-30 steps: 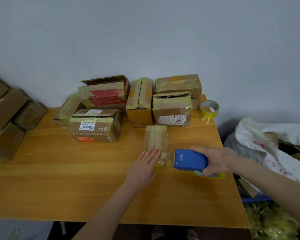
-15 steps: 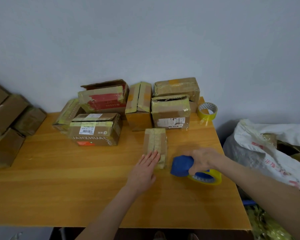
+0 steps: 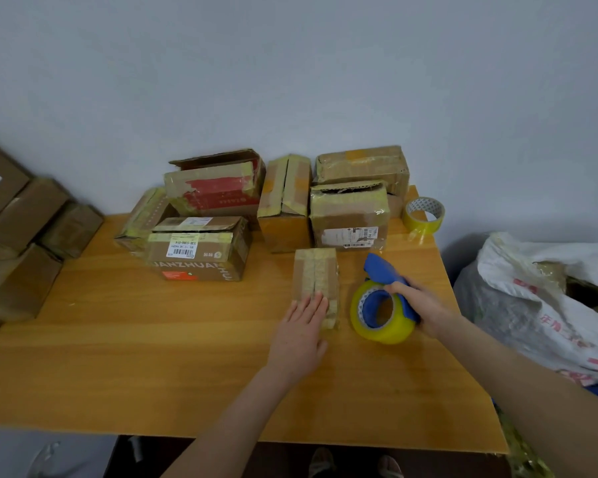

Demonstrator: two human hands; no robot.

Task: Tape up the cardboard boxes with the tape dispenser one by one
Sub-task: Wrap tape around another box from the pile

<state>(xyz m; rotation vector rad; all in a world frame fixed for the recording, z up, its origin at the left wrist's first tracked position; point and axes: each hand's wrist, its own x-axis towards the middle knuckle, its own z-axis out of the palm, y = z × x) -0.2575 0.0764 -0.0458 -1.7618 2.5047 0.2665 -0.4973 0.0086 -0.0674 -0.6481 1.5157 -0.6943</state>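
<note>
R hand point(image 3: 425, 305) hides tape dispenser point(image 3: 377, 305) handle, prob. gripping.

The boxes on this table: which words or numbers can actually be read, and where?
"JANZHUAN", then "HU" round the corner: front of the low brown box.
"538-5380-014", upside down, digits uncertain: the white label on it.
Too small to read: the shipping label on the taller box.
Blurred: print on the red-printed box.
Unreadable: red characters on the white sack.
</note>
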